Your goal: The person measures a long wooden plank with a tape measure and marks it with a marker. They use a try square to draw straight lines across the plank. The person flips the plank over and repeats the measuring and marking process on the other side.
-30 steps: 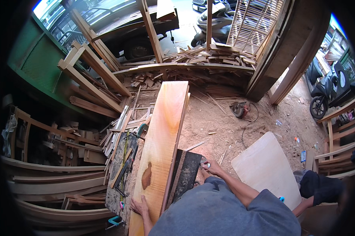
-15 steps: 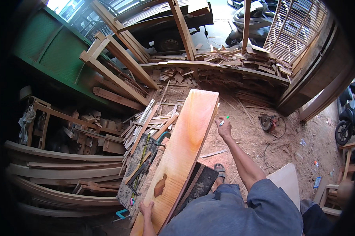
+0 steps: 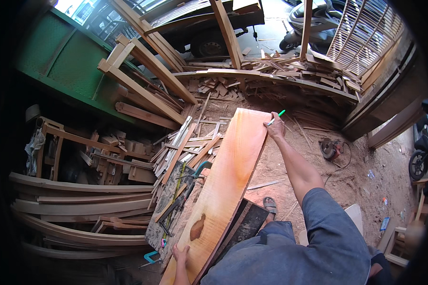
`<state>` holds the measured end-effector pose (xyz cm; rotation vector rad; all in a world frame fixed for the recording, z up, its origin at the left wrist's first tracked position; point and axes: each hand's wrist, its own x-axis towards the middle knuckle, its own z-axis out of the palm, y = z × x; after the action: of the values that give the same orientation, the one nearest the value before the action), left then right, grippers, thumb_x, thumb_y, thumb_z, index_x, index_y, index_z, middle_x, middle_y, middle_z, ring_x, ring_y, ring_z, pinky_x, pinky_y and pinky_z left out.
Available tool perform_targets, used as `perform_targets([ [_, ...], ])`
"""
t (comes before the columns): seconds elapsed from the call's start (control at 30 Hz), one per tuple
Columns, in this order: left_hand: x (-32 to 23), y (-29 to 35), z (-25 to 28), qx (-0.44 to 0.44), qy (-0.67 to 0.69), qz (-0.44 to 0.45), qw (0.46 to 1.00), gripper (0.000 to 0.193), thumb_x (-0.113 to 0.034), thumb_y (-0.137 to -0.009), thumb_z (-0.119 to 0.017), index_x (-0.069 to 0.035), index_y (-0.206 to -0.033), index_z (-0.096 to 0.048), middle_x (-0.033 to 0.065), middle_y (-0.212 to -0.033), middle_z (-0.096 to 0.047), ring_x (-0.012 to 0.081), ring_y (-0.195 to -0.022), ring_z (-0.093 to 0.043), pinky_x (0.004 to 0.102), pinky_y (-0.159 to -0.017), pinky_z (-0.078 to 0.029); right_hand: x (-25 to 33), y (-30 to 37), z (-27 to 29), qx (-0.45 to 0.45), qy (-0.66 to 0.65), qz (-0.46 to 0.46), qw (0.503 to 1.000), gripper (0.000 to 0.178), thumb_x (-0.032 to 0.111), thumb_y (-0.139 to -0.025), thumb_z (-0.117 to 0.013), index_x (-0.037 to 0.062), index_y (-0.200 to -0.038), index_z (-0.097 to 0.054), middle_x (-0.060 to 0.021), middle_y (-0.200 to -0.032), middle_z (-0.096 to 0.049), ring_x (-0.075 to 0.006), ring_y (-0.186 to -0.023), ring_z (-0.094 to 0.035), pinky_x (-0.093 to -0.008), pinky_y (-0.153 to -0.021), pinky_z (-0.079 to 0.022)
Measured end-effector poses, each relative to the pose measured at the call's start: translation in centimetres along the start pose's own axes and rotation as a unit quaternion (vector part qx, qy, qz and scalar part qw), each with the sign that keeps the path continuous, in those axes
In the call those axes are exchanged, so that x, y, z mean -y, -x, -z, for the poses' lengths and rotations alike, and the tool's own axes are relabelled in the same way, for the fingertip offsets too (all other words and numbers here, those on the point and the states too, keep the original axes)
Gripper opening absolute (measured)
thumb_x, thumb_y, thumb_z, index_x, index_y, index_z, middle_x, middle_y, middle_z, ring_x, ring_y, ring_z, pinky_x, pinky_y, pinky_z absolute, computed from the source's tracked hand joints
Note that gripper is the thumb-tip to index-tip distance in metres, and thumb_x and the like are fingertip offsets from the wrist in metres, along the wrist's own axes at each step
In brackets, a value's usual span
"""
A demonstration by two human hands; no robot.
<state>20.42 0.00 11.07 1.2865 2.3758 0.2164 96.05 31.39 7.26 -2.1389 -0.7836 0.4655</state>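
A long, thick wooden plank (image 3: 228, 175) lies slantwise before me, its pale orange face up, with a dark brown patch near its lower part. My left hand (image 3: 180, 255) grips its left edge near the close end, the thumb resting on top. At the far right corner, my right hand (image 3: 276, 128) is closed around a pen (image 3: 281, 114) with a green end and a whitish body. That hand is against the plank's edge; the pen's other end shows at the wood. Under the plank is a dark, worn bench (image 3: 244, 225).
Left of the plank are a teal clamp (image 3: 202, 168), a yellow tape measure (image 3: 179, 183) and scattered wood strips (image 3: 183, 145). A circular saw (image 3: 329, 148) with a cord sits on the sawdust-covered floor at right. Curved timbers (image 3: 81, 206) are stacked at left; offcuts (image 3: 313, 71) pile up behind.
My right hand has moved from beside the plank up to its far right corner, bringing the pen to the wood. My left hand stays on the edge. The whole view has shifted slightly.
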Motion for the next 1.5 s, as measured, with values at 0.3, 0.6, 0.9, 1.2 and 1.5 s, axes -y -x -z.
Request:
perform_targets([
  [0.3,2.0,1.0,-1.9,-0.056,-0.037,-0.078,0.995,0.089,-0.039,-0.085,-0.086,-0.003,-0.155,-0.045,0.0248,-0.159,-0.042,0.0422,-0.152,-0.031,0.0524,-0.126,-0.025,-12.4,23.8,0.7,0.078,0.031,-0.166,0.983,0.058,0.04,-0.088,-0.079,0.0072,-0.133,-0.062,-0.0265,-0.116,-0.074,-0.0456,-0.108,-0.071,-0.0519,-0.094,-0.055],
  [0.6,0.3,2.7,-5.1,-0.172,-0.153,-0.032,0.973,0.082,-0.065,-0.099,-0.056,-0.007,-0.157,-0.045,0.0195,-0.163,-0.041,0.0403,-0.155,-0.028,0.0548,-0.127,-0.022,-27.7,46.2,-0.1,0.564,0.166,0.002,0.809,0.059,0.057,-0.081,-0.081,0.0033,-0.106,-0.077,-0.0228,-0.109,-0.076,-0.0392,-0.103,-0.073,-0.0484,-0.086,-0.057],
  [0.9,-1.3,3.6,-4.4,-0.197,-0.158,-0.045,0.967,0.082,-0.07,-0.1,-0.05,-0.007,-0.154,-0.048,0.0196,-0.161,-0.045,0.0388,-0.153,-0.035,0.056,-0.124,-0.025,-26.0,48.7,1.8,0.564,0.085,0.01,0.822,0.062,0.051,-0.078,-0.08,0.0119,-0.126,-0.074,-0.0177,-0.117,-0.075,-0.0345,-0.111,-0.07,-0.0458,-0.095,-0.054],
  [1.2,-1.8,4.7,-3.3,-0.184,-0.141,-0.049,0.972,0.083,-0.071,-0.099,-0.05,-0.01,-0.154,-0.049,0.0181,-0.162,-0.044,0.0382,-0.153,-0.035,0.0567,-0.123,-0.027,-20.8,50.8,6.7,0.442,0.097,-0.009,0.892,0.063,0.039,-0.079,-0.086,0.0103,-0.132,-0.07,-0.0183,-0.12,-0.075,-0.0337,-0.114,-0.07,-0.0445,-0.096,-0.054],
  [1.5,-1.6,4.9,-2.5,-0.173,-0.132,-0.052,0.975,0.083,-0.073,-0.099,-0.05,-0.013,-0.157,-0.047,0.0177,-0.162,-0.044,0.0382,-0.153,-0.034,0.0581,-0.122,-0.026,-18.9,51.0,6.6,0.428,0.172,0.011,0.887,0.062,0.037,-0.084,-0.082,0.0058,-0.135,-0.066,-0.0223,-0.13,-0.071,-0.0402,-0.119,-0.068,-0.0479,-0.099,-0.055],
])
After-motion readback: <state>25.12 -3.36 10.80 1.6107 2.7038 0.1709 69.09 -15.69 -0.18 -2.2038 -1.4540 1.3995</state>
